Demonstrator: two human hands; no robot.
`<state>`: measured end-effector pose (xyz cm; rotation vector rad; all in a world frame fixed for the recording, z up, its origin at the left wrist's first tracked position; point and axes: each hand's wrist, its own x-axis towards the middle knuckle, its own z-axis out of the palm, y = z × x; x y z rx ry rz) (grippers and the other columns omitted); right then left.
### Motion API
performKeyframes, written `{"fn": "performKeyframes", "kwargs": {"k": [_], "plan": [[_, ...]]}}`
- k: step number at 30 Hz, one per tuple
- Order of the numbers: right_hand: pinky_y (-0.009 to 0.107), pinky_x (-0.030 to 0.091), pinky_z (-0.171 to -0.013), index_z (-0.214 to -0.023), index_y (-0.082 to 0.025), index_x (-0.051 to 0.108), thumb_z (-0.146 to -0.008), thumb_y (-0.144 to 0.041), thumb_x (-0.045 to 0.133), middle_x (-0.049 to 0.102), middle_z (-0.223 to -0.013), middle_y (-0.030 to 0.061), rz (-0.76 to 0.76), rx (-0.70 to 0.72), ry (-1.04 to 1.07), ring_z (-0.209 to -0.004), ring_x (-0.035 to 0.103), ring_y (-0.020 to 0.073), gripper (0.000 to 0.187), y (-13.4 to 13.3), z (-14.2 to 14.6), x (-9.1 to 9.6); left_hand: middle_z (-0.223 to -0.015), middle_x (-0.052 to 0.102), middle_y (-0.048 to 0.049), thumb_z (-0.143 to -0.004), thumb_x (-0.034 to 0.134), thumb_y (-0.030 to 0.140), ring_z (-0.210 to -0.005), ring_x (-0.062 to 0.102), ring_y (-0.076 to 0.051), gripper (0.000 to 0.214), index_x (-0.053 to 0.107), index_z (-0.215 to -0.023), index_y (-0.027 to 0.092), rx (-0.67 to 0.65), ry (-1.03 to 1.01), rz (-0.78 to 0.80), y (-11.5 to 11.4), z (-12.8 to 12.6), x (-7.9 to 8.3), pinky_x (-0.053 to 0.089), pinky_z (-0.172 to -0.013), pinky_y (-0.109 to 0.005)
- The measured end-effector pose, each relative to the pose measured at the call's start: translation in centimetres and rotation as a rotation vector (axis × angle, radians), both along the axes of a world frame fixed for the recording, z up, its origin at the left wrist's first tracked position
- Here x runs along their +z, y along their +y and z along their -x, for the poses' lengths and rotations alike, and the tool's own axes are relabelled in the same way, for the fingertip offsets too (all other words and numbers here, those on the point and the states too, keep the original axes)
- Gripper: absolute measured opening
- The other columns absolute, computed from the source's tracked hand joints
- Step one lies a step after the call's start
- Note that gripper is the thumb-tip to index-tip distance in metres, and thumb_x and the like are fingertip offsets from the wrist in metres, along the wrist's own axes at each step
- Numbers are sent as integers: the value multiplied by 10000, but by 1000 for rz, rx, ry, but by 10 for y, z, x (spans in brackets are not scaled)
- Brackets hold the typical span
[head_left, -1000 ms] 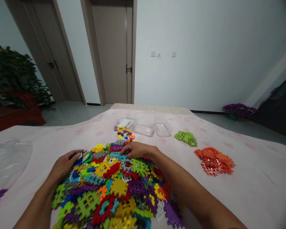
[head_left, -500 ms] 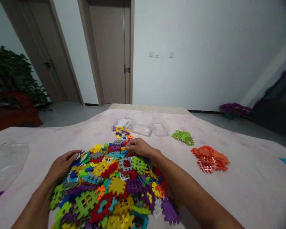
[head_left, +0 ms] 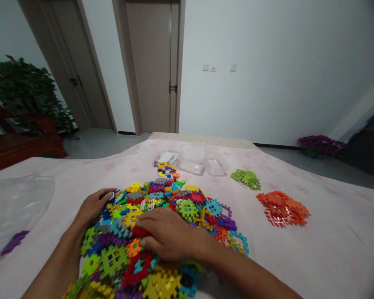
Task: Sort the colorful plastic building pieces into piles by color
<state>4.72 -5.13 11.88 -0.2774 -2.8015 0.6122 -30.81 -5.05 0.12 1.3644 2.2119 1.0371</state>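
A large heap of mixed plastic building pieces [head_left: 114, 259] in many colours lies in front of me. At the heap's left edge rests my left hand [head_left: 95, 203], its fingers stretched along the pieces and holding nothing visible. My right hand [head_left: 165, 232] is low over the heap's middle, fingers and thumb closing around a red building piece [head_left: 140, 231]. Around it are a yellow piece [head_left: 132, 217] and an orange round piece [head_left: 133, 248]. The right palm hides the pieces beneath it.
Lime-green pieces [head_left: 247, 178] and orange-red pieces [head_left: 283, 209] lie in separate groups on the right. Clear plastic trays [head_left: 191, 166] stand behind the heap. A transparent bag [head_left: 21, 203] and a purple piece [head_left: 15, 242] are at the left.
My right hand has come from the heap's far side toward me, onto the red piece. My left hand stays at the left edge. The view has shifted slightly left.
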Motion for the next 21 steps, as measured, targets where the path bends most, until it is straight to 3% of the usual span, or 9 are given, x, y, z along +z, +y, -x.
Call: {"fn": "performKeyframes", "kwargs": {"k": [4,10,15,19,21], "plan": [[272,451,-919,-1082,-252,697,-1017,-320,493,739,-1106,16,49,79,-15,-1029,642,168,224,2,4,2,-1066,780,-33,-815,563,568,-877,716,-222,516,752,-1152,227,-5,-54,16,-1,0,1,539,-717,-256],[344,474,-914,-1100,-218,742,-913,-182,548,725,-1101,89,-122,-453,-162,-1064,636,246,272,50,28,-13,-1024,781,-41,-818,543,572,-853,710,-238,546,737,-1188,220,10,-48,50,-2,-4,5,533,-689,-282],[350,501,-888,-1132,-262,738,-920,-287,579,688,-1123,100,-226,-313,-278,-1101,617,266,267,73,51,-22,-1038,774,-41,-802,550,572,-897,702,-244,548,741,-1164,207,1,-60,27,-1,-2,4,532,-738,-295],[348,509,-852,-1053,-200,747,-935,-231,550,705,-1090,124,-248,-508,-315,-1048,647,261,232,81,56,-20,-1022,778,-40,-800,552,566,-873,702,-240,540,747,-1158,212,2,-49,14,-1,0,3,534,-726,-292],[357,500,-880,-1099,-178,729,-946,-214,539,701,-1135,132,-222,-578,-260,-1065,645,255,247,78,50,-17,-1015,782,-38,-791,562,554,-854,700,-234,528,757,-1142,212,-2,-45,0,-1,-1,4,536,-723,-288]]}}
